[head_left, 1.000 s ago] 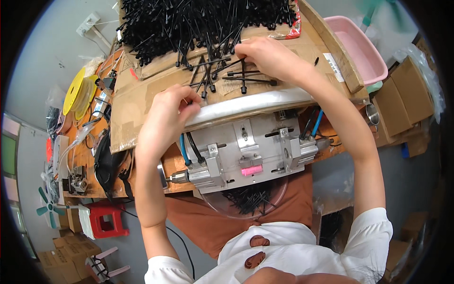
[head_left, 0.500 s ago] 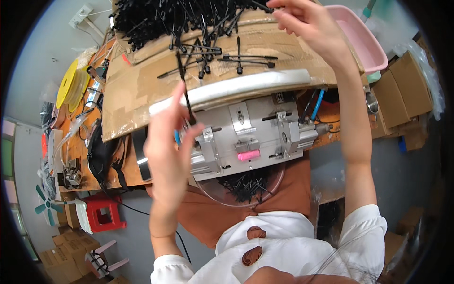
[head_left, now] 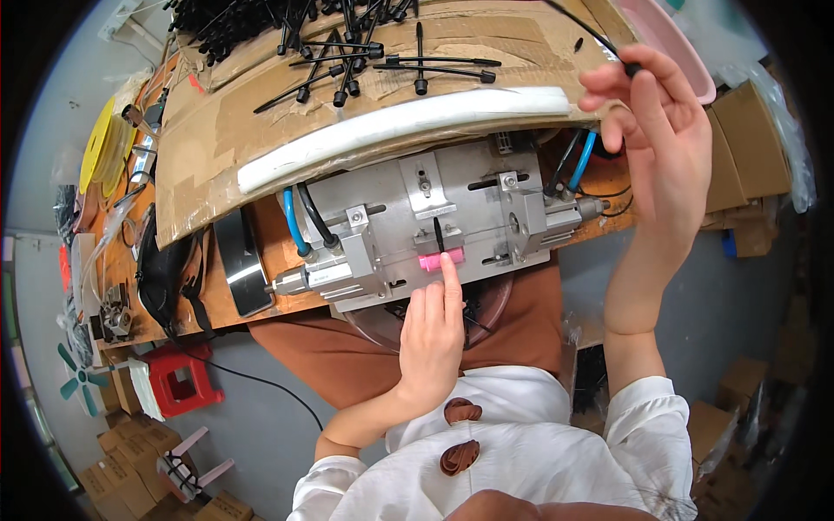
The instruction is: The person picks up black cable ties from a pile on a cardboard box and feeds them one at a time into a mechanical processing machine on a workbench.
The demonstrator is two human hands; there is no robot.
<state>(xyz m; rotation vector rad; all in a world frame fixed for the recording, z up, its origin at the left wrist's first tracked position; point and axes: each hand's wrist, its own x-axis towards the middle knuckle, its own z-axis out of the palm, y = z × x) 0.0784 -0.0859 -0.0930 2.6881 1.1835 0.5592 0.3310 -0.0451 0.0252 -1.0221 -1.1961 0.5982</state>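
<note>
My left hand (head_left: 433,334) reaches over the metal fixture (head_left: 404,187), index finger stretched out, other fingers curled. That fingertip presses on the near end of a black stick (head_left: 438,233) lying across the small middle holder. The finger touches it by a pink block (head_left: 430,261). Off to the right, my right hand (head_left: 665,130) is raised, thumb and fingers pinching the knobbed end of another thin black stick (head_left: 586,26). Several similar knob-ended sticks (head_left: 347,65) lie loosely on the cardboard (head_left: 530,56) beyond the fixture.
A white padded strip (head_left: 400,132) edges the cardboard. Metal cylinders with blue hoses (head_left: 294,221) flank the fixture. A round bowl (head_left: 369,328) with black pieces sits in my lap, under the fixture's near edge. A phone-like dark slab (head_left: 243,260) lies left; a pink basin (head_left: 691,65) stands right.
My left hand has brought its black stick down to the middle holder, and its finger now presses there. My right hand has come back from the pile, lower and rightward, with a stick.
</note>
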